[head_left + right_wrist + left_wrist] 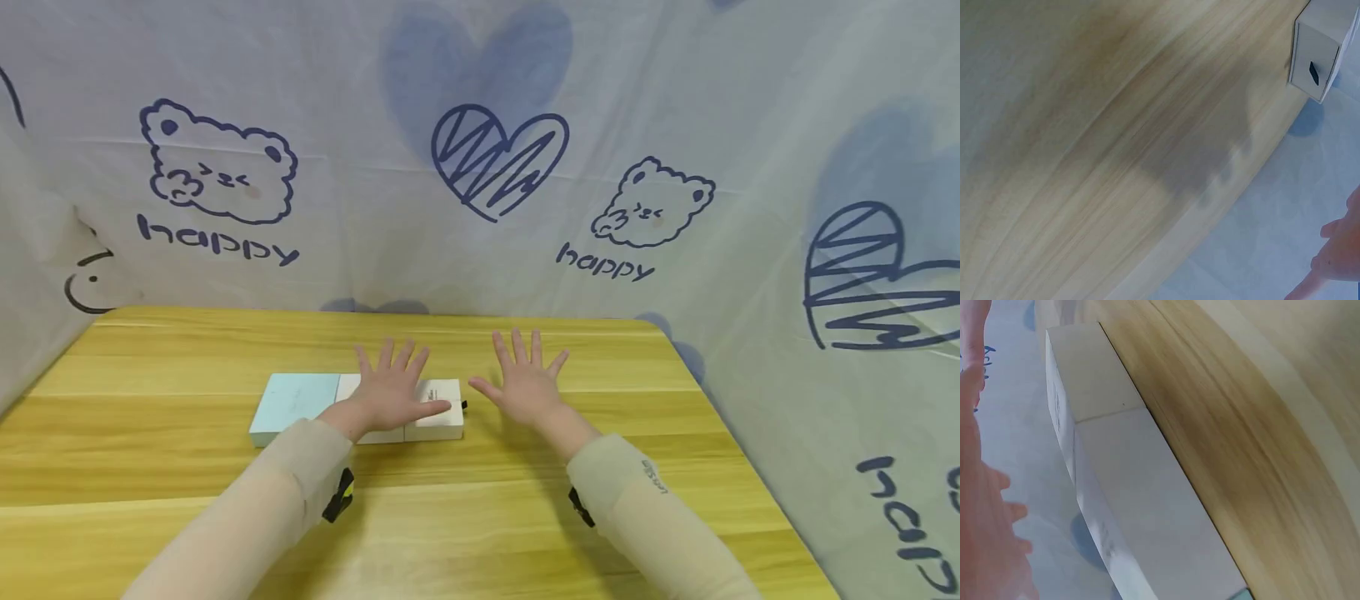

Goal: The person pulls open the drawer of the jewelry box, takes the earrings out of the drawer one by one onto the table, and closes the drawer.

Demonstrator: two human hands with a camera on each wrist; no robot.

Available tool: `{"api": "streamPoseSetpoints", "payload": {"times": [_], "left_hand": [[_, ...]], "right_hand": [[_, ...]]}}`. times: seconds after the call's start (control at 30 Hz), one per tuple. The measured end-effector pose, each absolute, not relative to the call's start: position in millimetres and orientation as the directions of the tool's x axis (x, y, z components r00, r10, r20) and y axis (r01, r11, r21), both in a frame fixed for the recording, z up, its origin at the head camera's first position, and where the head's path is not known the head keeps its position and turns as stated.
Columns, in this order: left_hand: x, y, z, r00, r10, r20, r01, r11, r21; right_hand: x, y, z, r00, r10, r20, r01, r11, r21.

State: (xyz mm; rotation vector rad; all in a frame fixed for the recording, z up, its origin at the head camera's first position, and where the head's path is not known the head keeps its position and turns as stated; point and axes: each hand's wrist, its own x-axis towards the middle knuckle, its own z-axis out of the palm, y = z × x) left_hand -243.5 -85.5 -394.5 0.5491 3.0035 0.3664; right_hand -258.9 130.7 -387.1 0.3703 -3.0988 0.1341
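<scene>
In the head view, a row of boxes lies on the wooden table: a light blue box (298,402) at the left and a white box (438,423) with a small black pull tab at the right end. Another white box (1154,494) sits between them, partly hidden by my left hand (390,396). That hand hovers over the row, fingers spread, holding nothing; the left wrist view shows a gap beside the boxes. To the right of the row, my right hand (528,390) is held over bare wood, its fingers spread and nothing in them.
The wood-grain table (465,533) reaches back to a pale cloth (360,200) printed with bears, hearts and the word "happy". This cloth also hangs along the right side. Both forearms wear light sleeves, with dark straps (340,496) near the wrists.
</scene>
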Motion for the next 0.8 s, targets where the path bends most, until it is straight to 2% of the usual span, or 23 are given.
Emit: {"api": "streamPoseSetpoints", "payload": {"times": [0.3, 0.47, 0.6, 0.8], "left_hand": [[-248, -69, -387, -0.894, 0.422, -0.152, 0.405, 0.905, 0.132], [-248, -62, -388, -0.881, 0.439, -0.174, 0.432, 0.899, 0.079], [-249, -58, -384, -0.881, 0.438, -0.180, 0.437, 0.898, 0.047], [-249, -50, -377, -0.873, 0.432, -0.228, 0.428, 0.901, 0.067]], "right_hand": [[-259, 133, -389, -0.971, -0.234, 0.051, -0.236, 0.971, -0.037], [-257, 132, -392, -0.968, -0.249, 0.031, -0.250, 0.968, -0.019], [-258, 130, -390, -0.967, -0.254, 0.025, -0.255, 0.966, -0.042], [-261, 125, -385, -0.958, -0.284, -0.040, -0.275, 0.949, -0.152]]}}
